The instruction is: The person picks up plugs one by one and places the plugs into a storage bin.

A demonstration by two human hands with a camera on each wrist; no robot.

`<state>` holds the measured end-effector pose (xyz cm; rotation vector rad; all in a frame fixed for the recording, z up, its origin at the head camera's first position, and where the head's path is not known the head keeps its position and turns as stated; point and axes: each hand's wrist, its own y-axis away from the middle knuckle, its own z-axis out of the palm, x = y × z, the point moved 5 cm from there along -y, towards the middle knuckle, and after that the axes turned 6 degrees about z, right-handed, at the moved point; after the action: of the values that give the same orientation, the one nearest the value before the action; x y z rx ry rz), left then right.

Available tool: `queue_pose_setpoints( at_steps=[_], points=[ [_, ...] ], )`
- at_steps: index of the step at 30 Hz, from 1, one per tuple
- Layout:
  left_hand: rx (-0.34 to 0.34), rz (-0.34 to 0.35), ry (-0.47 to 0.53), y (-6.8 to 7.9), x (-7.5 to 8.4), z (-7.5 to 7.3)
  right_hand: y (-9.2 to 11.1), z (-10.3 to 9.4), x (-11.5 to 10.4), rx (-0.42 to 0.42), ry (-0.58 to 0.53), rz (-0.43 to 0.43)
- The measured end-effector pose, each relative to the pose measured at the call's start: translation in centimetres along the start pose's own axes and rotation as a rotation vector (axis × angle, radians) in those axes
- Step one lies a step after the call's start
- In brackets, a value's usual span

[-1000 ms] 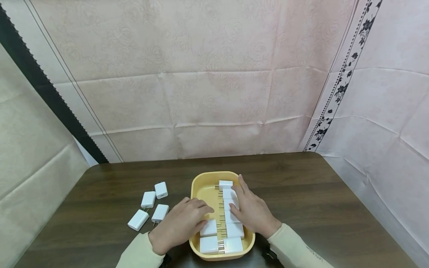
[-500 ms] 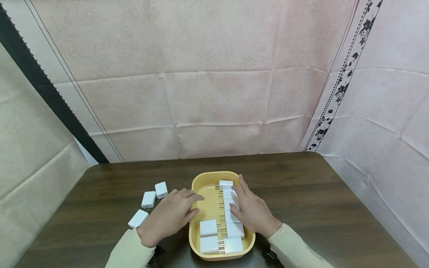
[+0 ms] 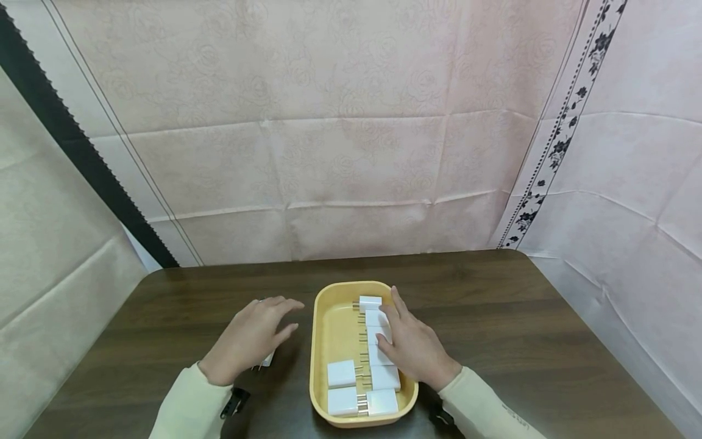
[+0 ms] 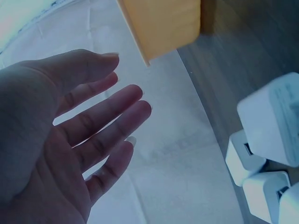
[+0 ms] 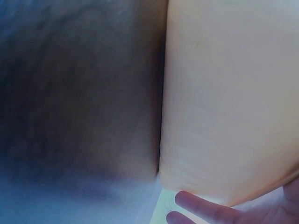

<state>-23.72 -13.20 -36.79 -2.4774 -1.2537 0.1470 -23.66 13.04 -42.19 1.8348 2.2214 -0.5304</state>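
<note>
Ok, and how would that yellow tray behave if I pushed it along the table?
The yellow tray would probably stay stiff: its rim holds an even curve. It seems unlikely to tip, looking broad and flat on the table. The white plugs inside might slide, with bare tray beside them.

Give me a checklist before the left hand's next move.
1. Left hand free: ok, nothing held.
2. Loose white USB chargers: ok, several on the table.
3. Head view of them: not ok, left hand hides most.
4. Yellow tray: ok, upright on the table.
5. Room in tray: ok, bare floor beyond the two left-row chargers.
6. Right hand pressing right-row chargers: cannot tell, contact unclear.
</note>
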Motion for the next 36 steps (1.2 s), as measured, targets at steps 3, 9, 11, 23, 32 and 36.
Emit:
queue_pose_setpoints(
  at_steps=[3, 9, 11, 23, 32, 36],
  points=[
    [-0.036, -0.028, 0.014, 0.1, -0.6, 0.3, 0.0, 0.0, 0.0, 0.000, -0.002, 0.002],
    [-0.116, -0.086, 0.060, 0.2, -1.8, 1.1, 0.0, 0.0, 0.0, 0.001, 0.003, 0.000],
    [-0.148, -0.106, 0.071, 0.3, -2.1, 1.3, 0.0, 0.0, 0.0, 0.000, 0.003, 0.000],
    [-0.295, -0.207, 0.056, 0.8, -3.2, 2.2, 0.0, 0.0, 0.0, -0.008, -0.007, 0.006],
    [-0.344, -0.268, 0.065, 1.4, -3.8, 2.5, 0.0, 0.1, 0.0, -0.006, -0.004, 0.005],
    [-0.346, -0.262, 0.037, 1.4, -3.9, 2.7, 0.0, 0.1, 0.0, -0.002, -0.002, 0.004]
  ],
)
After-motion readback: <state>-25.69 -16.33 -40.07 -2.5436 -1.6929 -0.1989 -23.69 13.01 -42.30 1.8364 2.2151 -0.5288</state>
